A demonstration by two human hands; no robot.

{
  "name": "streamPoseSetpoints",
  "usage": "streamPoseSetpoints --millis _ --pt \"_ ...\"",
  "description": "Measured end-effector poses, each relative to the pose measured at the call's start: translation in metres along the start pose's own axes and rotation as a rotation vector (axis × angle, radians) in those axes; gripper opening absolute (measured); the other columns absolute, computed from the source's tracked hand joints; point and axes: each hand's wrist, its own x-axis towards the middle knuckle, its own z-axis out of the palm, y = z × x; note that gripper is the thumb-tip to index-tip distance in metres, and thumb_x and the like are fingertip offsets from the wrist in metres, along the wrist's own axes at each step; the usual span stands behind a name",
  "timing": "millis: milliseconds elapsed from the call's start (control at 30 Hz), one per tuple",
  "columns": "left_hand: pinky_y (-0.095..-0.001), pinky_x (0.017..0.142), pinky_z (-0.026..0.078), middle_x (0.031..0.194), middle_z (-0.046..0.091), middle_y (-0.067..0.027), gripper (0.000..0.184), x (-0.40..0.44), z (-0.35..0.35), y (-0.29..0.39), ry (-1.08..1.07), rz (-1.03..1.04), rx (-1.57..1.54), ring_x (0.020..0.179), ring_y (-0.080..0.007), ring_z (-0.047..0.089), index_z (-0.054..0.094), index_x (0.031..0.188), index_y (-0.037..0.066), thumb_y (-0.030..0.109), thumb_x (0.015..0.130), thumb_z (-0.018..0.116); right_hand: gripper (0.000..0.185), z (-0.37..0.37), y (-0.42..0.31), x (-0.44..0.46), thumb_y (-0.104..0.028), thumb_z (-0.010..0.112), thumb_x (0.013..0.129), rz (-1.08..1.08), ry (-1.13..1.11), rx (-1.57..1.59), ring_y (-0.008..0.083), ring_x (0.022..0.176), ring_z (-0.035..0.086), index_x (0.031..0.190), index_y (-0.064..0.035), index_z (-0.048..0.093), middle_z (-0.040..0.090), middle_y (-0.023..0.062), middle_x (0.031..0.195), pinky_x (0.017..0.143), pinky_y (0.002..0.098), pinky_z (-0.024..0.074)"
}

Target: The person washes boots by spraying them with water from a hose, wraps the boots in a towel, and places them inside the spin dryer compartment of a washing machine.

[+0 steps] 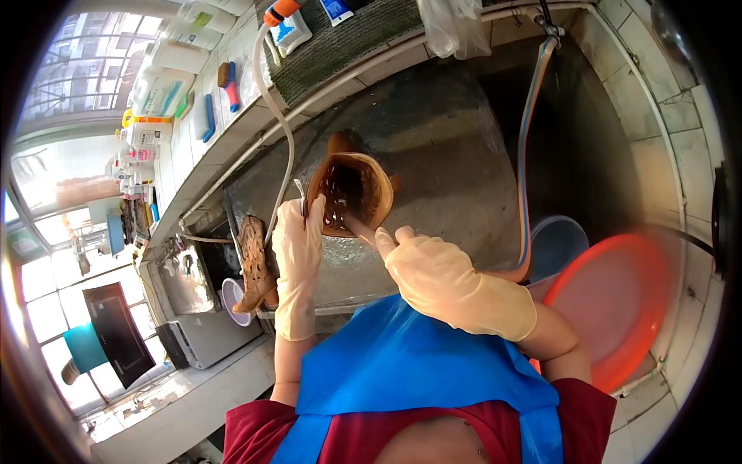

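The left hand [297, 236] is clamping the near-left rim of the brown boot [373, 203] between thumb and fingers. The right hand [433, 271] is closing around a hose [525, 155], whose end is pointing into the boot at the rim's lower edge. The boot is sitting over the wet grey slab [448, 170], its open top facing the camera and its wet inside showing.

To the right of the boot, bare slab is stretching as far as the striped length of the hose, which is hanging from the tap [551, 31]; beyond it the dark hollow is running up to the tiled wall [657, 85]. The blue bucket [558, 240] and the red basin [610, 309] are crowding the space beside the right forearm.

On the left, the pale hose [287, 147] is curving down close to the left hand, leaving little room there. Past it, a second boot [253, 259] is standing near the slab's left end, beside a white bucket [236, 298]. Above, a pipe [325, 97] is edging the slab, and brushes [207, 117] are lying on the ledge [251, 93].
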Motion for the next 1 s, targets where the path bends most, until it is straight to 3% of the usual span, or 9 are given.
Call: streamPoseSetpoints --millis 233,433,533,633,800,1000 --pt "-0.0430 0.064 0.046 0.077 0.058 -0.0198 0.029 0.007 -0.006 -0.008 0.023 -0.100 0.017 0.070 -0.0362 0.058 0.058 0.086 -0.002 0.025 0.095 0.064 0.053 -0.008 -0.012 0.003 -0.008 0.060 0.081 -0.007 0.127 -0.044 0.0239 0.063 0.065 0.133 0.0003 0.053 0.058 0.0116 0.085 0.052 0.0322 0.0554" --pt "-0.0396 0.069 0.048 0.088 0.064 -0.0204 0.030 0.015 -0.010 -0.027 0.048 -0.120 -0.035 0.078 -0.0362 0.063 0.064 0.095 -0.001 0.029 0.098 0.058 0.060 -0.027 -0.032 -0.003 -0.010 0.061 0.079 -0.030 0.311 -0.082 0.0211 0.059 0.061 0.137 -0.0004 0.050 0.055 0.0092 0.085 0.048 0.0322 0.0534" --pt "-0.0414 0.073 0.048 0.090 0.064 -0.0214 0.034 0.019 -0.006 -0.034 0.049 0.032 -0.039 0.080 -0.0365 0.063 0.066 0.100 -0.001 0.031 0.100 0.054 0.063 -0.028 -0.038 -0.007 -0.010 0.061 0.078 -0.045 0.282 -0.110 0.0214 0.060 0.062 0.139 0.0001 0.048 0.054 0.0090 0.085 0.048 0.0322 0.0536" --pt "-0.0427 0.073 0.047 0.087 0.064 -0.0215 0.038 0.021 -0.009 -0.013 0.000 -0.105 -0.077 0.080 -0.0374 0.062 0.066 0.097 -0.002 0.034 0.100 0.053 0.062 -0.029 -0.034 -0.011 -0.009 0.060 0.080 0.022 0.292 -0.128 0.0231 0.061 0.063 0.140 0.0006 0.046 0.055 0.0100 0.086 0.050 0.0337 0.0546" --pt "-0.0444 0.069 0.045 0.083 0.060 -0.0245 0.044 0.020 -0.003 -0.011 0.024 -0.011 -0.011 0.075 -0.0384 0.059 0.060 0.082 -0.004 0.035 0.099 0.054 0.055 -0.037 -0.011 -0.033 -0.009 0.056 0.087 0.200 0.163 -0.171 0.0264 0.067 0.065 0.140 0.0005 0.046 0.056 0.0120 0.089 0.056 0.0374 0.0562" --pt "-0.0431 0.066 0.046 0.080 0.061 -0.0216 0.042 0.020 0.001 -0.016 0.087 0.029 0.070 0.072 -0.0366 0.059 0.062 0.083 -0.003 0.036 0.098 0.057 0.051 -0.032 -0.010 -0.052 -0.009 0.056 0.087 0.148 0.132 -0.161 0.0269 0.068 0.066 0.137 -0.0006 0.051 0.056 0.0115 0.089 0.058 0.0365 0.0565"
